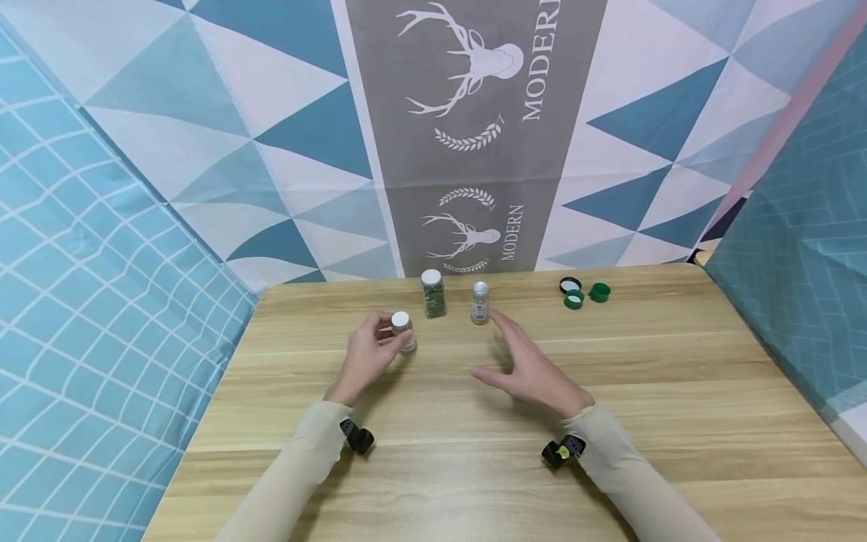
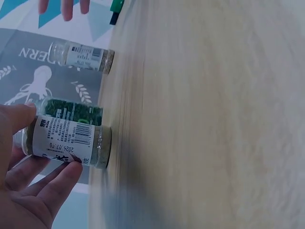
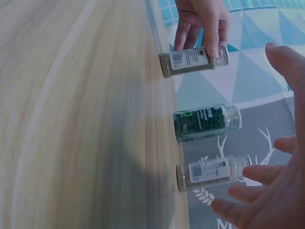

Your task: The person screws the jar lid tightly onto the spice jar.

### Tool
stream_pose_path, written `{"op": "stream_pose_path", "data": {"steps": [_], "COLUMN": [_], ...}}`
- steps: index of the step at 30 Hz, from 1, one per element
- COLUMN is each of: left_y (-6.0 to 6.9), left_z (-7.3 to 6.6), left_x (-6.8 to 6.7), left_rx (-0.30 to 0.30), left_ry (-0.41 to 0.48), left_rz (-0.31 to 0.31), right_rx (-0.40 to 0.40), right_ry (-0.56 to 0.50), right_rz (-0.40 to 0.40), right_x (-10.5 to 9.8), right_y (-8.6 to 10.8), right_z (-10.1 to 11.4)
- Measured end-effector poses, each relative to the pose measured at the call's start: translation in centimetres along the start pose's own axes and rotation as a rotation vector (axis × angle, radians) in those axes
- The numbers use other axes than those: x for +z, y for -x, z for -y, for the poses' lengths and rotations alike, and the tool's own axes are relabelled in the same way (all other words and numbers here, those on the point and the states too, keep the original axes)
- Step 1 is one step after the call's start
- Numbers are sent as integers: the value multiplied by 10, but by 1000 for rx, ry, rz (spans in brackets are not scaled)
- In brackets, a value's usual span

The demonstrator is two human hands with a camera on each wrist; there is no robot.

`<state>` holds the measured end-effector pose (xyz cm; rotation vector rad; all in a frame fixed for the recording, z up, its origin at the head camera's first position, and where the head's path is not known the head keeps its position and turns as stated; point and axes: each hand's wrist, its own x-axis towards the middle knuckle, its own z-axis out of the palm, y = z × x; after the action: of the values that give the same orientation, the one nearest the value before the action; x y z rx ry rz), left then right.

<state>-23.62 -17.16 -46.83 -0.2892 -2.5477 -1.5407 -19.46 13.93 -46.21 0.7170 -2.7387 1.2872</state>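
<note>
My left hand [image 1: 366, 352] grips a small spice jar [image 2: 62, 140] between thumb and fingers. Upright on the table, this jar has a white printed label, a pale top and greyish-brown powder inside. To its right and slightly behind stands a jar of dried green flakes [image 1: 434, 298] with a white top. Farther right is a slim clear jar [image 1: 479, 305] with a label and brownish grains, seen low in the right wrist view. My right hand [image 1: 535, 370] is beside that slim jar, fingers extended and thumb spread, holding nothing; whether a fingertip touches the glass I cannot tell.
Toward the back right of the wooden table [image 1: 643, 406] lie a black-rimmed cap [image 1: 570, 284] and two green caps [image 1: 600, 292]. A patterned cloth [image 1: 298, 135] hangs behind the table's back edge, and blue tiled sheets [image 1: 74, 301] stand at both sides.
</note>
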Motion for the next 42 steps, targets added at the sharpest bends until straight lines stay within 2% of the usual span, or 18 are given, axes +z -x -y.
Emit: {"op": "stream_pose_path", "data": {"steps": [7, 11, 16, 19, 25, 32, 42], "left_y": [5, 7, 10, 11, 13, 16, 17], "left_z": [-6, -8, -9, -9, -9, -12, -13], "left_x": [7, 11, 13, 14, 17, 21, 25], "left_rx": [5, 24, 47, 50, 48, 67, 41], "left_ry": [34, 19, -29, -27, 21, 80, 108], "left_rz": [17, 10, 13, 12, 41, 68, 93], "right_rx": [-34, -45, -67, -72, -72, -1, -11], "right_ry": [18, 25, -108, -185, -217, -318, -339], "right_rz": [16, 22, 51, 73, 78, 95, 100], "right_x": [6, 8, 15, 19, 30, 46, 60], "right_y": [-5, -11, -20, -25, -34, -43, -44], "right_z": [8, 16, 28, 35, 40, 37, 35]}}
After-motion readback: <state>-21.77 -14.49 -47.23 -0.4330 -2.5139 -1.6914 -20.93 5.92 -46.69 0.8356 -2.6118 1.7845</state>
